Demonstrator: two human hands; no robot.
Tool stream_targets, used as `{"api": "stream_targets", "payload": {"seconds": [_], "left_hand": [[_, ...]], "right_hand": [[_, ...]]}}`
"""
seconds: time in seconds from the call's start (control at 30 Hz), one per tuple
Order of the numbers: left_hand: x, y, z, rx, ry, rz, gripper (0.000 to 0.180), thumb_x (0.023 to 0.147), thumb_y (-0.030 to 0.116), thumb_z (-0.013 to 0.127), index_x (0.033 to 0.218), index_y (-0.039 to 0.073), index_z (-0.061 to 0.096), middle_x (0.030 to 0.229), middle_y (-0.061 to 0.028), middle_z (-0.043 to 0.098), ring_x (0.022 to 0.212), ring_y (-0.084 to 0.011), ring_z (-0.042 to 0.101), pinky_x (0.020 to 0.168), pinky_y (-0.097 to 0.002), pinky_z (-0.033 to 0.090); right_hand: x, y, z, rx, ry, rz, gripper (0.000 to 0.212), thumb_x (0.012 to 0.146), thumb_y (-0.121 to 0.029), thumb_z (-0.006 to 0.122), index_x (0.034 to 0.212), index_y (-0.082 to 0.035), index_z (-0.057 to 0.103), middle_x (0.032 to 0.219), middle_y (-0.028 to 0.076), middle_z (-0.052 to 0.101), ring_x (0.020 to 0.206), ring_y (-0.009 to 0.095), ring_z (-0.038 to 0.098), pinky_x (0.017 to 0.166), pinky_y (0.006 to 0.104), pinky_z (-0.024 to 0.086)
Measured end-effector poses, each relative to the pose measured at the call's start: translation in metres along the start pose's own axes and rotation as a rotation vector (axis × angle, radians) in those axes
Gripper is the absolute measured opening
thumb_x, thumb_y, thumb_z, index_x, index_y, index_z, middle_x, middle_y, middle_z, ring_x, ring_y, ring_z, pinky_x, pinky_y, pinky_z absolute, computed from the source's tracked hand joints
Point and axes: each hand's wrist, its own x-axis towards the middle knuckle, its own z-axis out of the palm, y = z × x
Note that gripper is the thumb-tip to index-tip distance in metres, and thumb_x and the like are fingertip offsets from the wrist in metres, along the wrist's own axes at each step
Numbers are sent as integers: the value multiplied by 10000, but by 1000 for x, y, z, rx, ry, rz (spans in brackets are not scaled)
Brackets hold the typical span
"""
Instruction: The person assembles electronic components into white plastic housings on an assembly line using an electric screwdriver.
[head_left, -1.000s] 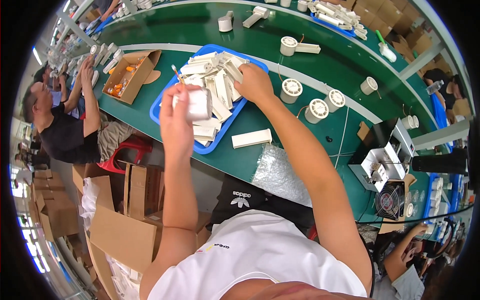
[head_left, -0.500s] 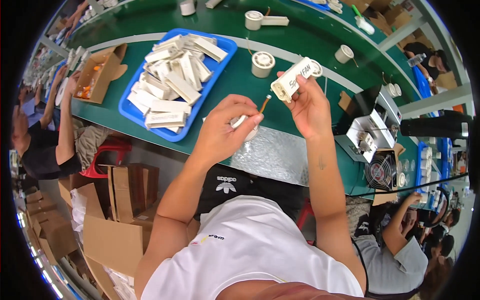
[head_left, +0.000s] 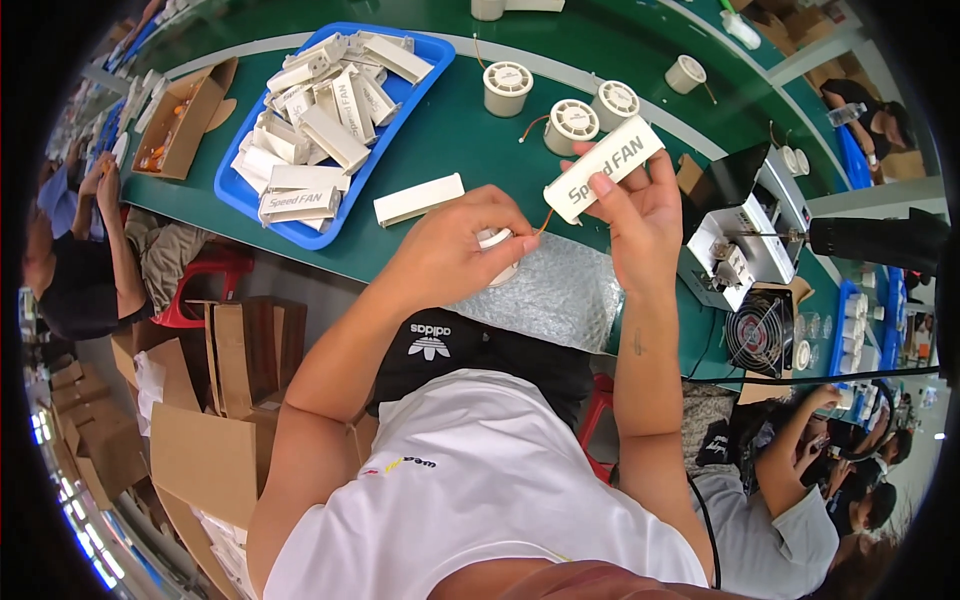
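Observation:
My left hand point(head_left: 465, 245) is closed around a round white fan head point(head_left: 503, 274), mostly covered by the fingers. Its thumb and forefinger pinch a thin orange wire point(head_left: 545, 222) that runs up to the lower end of a white oblong handle shell point(head_left: 605, 168). The wire's tip is hidden there. My right hand point(head_left: 640, 215) grips this shell, tilted, with its dark-lettered face up and the thumb across it. Another white handle shell point(head_left: 420, 200) lies left of my left hand. Beyond the right hand stand two vented fan heads point(head_left: 573, 126), point(head_left: 615, 104).
A blue tray point(head_left: 376, 165) heaped with white shells lies at left, beside a cardboard box point(head_left: 190, 135). More fan heads point(head_left: 508, 88) stand farther back. A metal device point(head_left: 745, 235) and black fan point(head_left: 760, 330) are at right. A silvery sheet point(head_left: 560, 295) covers the table's near edge.
The right hand has turned the shell, bringing its lettered side up and its end down to the wire. The wire's tip, visible before, is now hidden. The view has shifted slightly.

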Motion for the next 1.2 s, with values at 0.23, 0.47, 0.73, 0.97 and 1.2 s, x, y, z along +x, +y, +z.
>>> {"api": "stream_targets", "payload": {"seconds": [0.23,0.47,0.73,0.97,1.2], "left_hand": [[0,-5,9,48,-52,137,98,886,178,708,892,81,706,939,-56,615,854,-240,633,738,-326,494],[4,-15,16,22,-131,103,98,877,149,722,912,60,700,978,-62,624,895,-238,632,776,-330,492],[6,-14,23,16,-111,118,100,879,134,719,932,52,700,1006,-69,626,920,-232,632,787,-332,495],[5,-10,16,52,-239,120,98,875,157,721,904,65,704,972,-61,614,891,-244,633,762,-341,496],[3,-8,15,31,-229,127,99,872,149,724,910,59,706,974,-77,608,880,-247,632,754,-346,501]], "right_hand": [[-4,5,-8,-72,59,-1,467,872,3,686,1250,10,412,1190,212,646,1073,238,650,819,355,593],[-15,7,-18,-31,27,51,529,845,-16,728,1289,29,444,1205,161,633,1076,223,648,833,342,575],[-25,9,-20,-173,109,-2,563,775,-20,810,1252,12,514,1104,77,625,961,159,649,781,297,563],[-32,13,-25,-258,106,-70,480,743,-46,845,1140,-17,577,989,55,662,841,118,673,710,263,564],[-36,3,-18,-408,90,-143,474,724,-66,860,1115,-32,594,1007,35,673,865,117,677,736,268,572]]}}
